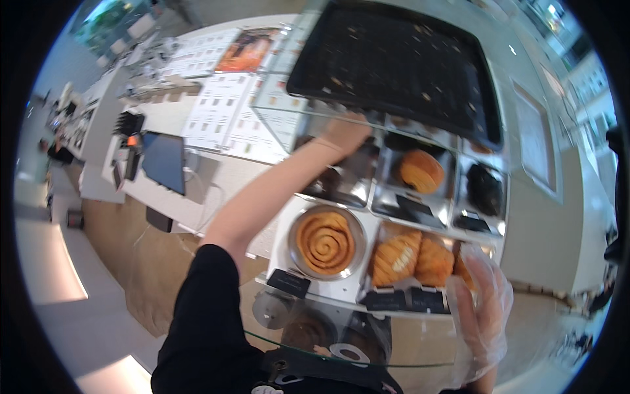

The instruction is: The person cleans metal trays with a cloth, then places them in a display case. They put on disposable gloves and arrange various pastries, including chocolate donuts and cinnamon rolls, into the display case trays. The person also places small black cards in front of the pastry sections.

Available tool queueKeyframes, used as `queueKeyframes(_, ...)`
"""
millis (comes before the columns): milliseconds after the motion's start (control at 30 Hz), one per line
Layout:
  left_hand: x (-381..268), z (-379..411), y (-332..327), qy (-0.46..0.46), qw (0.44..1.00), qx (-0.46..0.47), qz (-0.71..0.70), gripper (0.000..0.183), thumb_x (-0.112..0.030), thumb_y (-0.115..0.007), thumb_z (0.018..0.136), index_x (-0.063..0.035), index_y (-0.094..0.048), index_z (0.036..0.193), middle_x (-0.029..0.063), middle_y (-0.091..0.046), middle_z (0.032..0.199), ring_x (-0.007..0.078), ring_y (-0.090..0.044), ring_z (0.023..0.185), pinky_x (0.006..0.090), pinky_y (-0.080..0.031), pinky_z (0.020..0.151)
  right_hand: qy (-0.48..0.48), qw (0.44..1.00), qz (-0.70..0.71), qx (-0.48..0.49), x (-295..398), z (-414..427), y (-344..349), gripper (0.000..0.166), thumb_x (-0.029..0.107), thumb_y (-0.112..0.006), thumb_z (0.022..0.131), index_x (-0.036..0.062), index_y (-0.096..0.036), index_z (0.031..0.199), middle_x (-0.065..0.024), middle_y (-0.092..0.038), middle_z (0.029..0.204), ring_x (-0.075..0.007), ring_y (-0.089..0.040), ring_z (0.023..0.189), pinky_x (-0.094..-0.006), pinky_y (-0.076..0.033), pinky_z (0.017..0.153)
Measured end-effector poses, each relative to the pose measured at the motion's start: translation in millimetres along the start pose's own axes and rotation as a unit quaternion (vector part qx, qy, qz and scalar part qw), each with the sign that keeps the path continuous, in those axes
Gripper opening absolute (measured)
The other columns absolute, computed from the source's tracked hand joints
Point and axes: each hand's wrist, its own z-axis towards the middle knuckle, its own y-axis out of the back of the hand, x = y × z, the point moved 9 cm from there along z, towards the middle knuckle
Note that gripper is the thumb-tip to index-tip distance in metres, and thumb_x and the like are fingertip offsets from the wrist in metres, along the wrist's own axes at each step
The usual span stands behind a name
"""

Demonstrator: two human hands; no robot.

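Observation:
My left hand (347, 132), bare, reaches into the glass display case among the metal trays, just below the near edge of a black baking tray (393, 64); its fingers are partly hidden, so what they touch cannot be told. My right hand (482, 300) wears a clear plastic glove, with fingers and thumb apart and nothing between them, beside the croissants (397, 257). A spiral pastry roll (326, 243) lies on a round metal plate (363, 241). A round bun (421, 171) and a dark pastry (484, 188) sit in separate metal trays behind.
Glass panes (275, 123) edge the display case. Black label cards (288, 283) bearing writing stand along its near side. On the left counter are a tablet (164, 161) with a cable and printed menu sheets (216, 108). A framed panel (536, 138) lies on the right.

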Motion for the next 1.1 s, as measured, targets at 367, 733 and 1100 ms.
queueKeyframes(367,3.4,29.5,-57.9,0.078,0.996,-0.019,-0.027,0.015,-0.014,-0.062,0.074,-0.0069,-0.073,0.081,0.0087,-0.070,0.088,0.0262,-0.068,0.085,0.0375,-0.055,0.068,0.048,0.997,0.063,-0.005,-26.6,-44.9,-22.7,0.044,0.009,-0.066,0.085,-0.0017,-0.051,0.125,-0.0176,-0.059,0.120,-0.0296,-0.058,0.110,-0.0412,-0.047,0.093)
queueKeyframes(733,13.1,32.8,-57.2,0.111,0.993,0.024,-0.029,0.016,-0.012,-0.068,0.072,-0.0089,-0.074,0.085,0.0082,-0.070,0.092,0.0259,-0.068,0.091,0.0362,-0.054,0.072,-0.066,0.935,0.344,0.047,-114.9,-72.5,-55.0,0.053,0.016,-0.055,0.092,-0.0024,-0.034,0.137,-0.0198,-0.042,0.136,-0.0326,-0.046,0.122,-0.0423,-0.042,0.101)
queueKeyframes(1100,24.1,33.2,-87.4,0.210,0.965,0.060,-0.146,0.022,-0.015,-0.063,0.076,-0.0058,-0.072,0.094,0.0139,-0.070,0.093,0.0317,-0.068,0.086,0.0389,-0.056,0.071,-0.002,0.967,0.249,0.047,-66.9,-59.5,-45.7,0.057,0.031,-0.056,0.095,-0.0025,-0.037,0.137,-0.0184,-0.041,0.133,-0.0303,-0.046,0.121,-0.0412,-0.039,0.102)
